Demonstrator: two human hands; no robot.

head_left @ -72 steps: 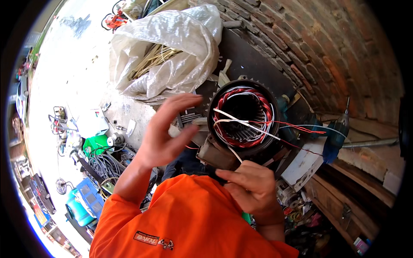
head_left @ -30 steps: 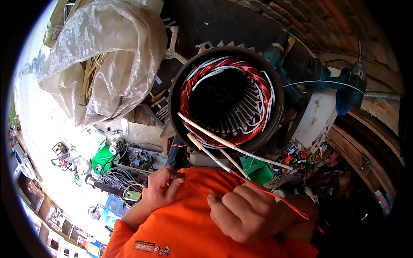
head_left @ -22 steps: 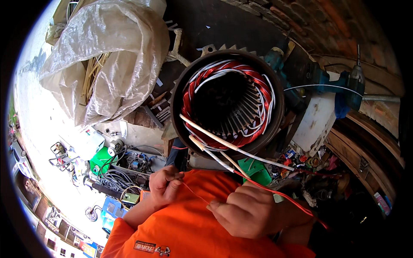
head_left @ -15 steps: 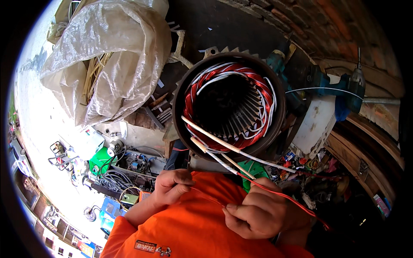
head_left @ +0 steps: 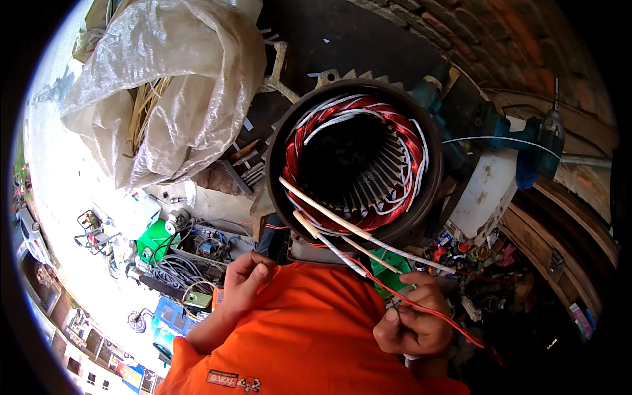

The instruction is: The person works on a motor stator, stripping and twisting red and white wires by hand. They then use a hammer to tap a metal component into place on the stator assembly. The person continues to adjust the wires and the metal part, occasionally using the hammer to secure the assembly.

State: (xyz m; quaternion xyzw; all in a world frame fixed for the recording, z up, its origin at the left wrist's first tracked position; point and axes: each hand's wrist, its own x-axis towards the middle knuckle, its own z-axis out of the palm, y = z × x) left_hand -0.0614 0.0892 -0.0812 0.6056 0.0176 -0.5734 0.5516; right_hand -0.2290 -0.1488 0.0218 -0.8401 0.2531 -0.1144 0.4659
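Observation:
A round motor stator (head_left: 435, 164), a dark ribbed housing, stands open end up before me. Red windings (head_left: 289, 155) tied with white cord ring its bore. Across its near rim lie cream and white sleeved leads (head_left: 326, 207), and a red wire (head_left: 454, 322) runs from one of them past my right hand. My right hand (head_left: 418, 319) is closed, its fingers bent around the red wire just below the sleeved ends. My left hand (head_left: 247, 280) is by the orange shirt, thumb pressed to curled fingers; anything held there is hidden.
A translucent plastic bag (head_left: 178, 85) with yellowish strips lies at far left. Teal power drills (head_left: 487, 122) sit right of the stator, near a brick wall (head_left: 520, 33). Coiled cables (head_left: 181, 270) and tools crowd the left; mixed scraps (head_left: 474, 257) lie at right.
My hands have drawn apart; the thin red strand stretched between them is no longer visible there. My right hand has shifted right and turned, and my left hand has moved slightly left.

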